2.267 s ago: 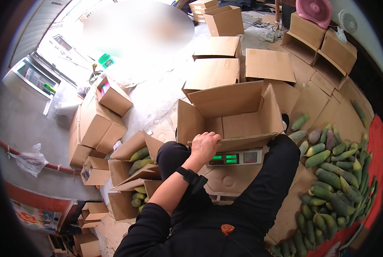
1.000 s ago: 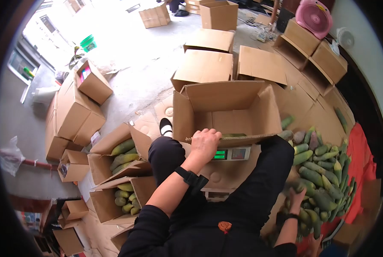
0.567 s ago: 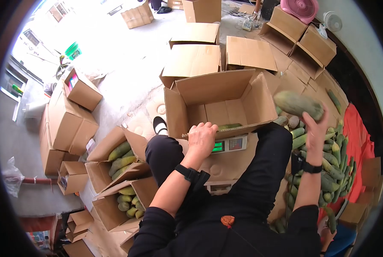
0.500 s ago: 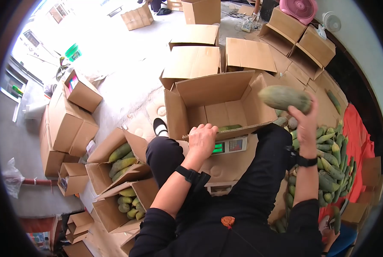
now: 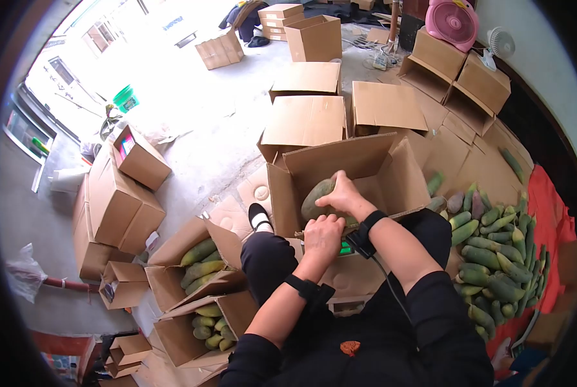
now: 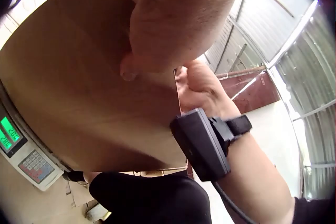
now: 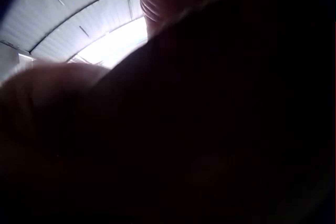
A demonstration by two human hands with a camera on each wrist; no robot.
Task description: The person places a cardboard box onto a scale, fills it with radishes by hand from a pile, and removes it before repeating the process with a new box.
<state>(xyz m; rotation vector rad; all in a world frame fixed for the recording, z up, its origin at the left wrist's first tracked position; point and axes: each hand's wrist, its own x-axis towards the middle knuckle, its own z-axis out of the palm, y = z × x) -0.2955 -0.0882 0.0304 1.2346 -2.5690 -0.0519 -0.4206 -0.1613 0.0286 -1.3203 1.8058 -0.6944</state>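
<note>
My right hand (image 5: 345,195) grips a thick dusty-green radish (image 5: 314,201) inside an open cardboard box (image 5: 340,157). My left hand (image 5: 324,236) holds the box's near rim, its fingers bent over the edge. A digital scale (image 6: 35,165) with lit green digits sits under the box; in the head view the hands and box cover most of it. In the left wrist view, the left hand (image 6: 173,22) hangs over the cardboard wall, with the other forearm behind. The right wrist view is mostly dark, with a blurred bit of hand (image 7: 50,85) at left.
A large heap of green radishes (image 5: 498,258) lies at right beside a red cloth (image 5: 546,222). Two open boxes of radishes (image 5: 201,261) stand at left. Closed cartons (image 5: 304,120) stand behind the box. My knees (image 5: 269,258) flank the scale.
My right hand went to the heap, lifted a radish and carried it left into the box. The left hand stays on the rim. A green radish appeared in the box earlier.
</note>
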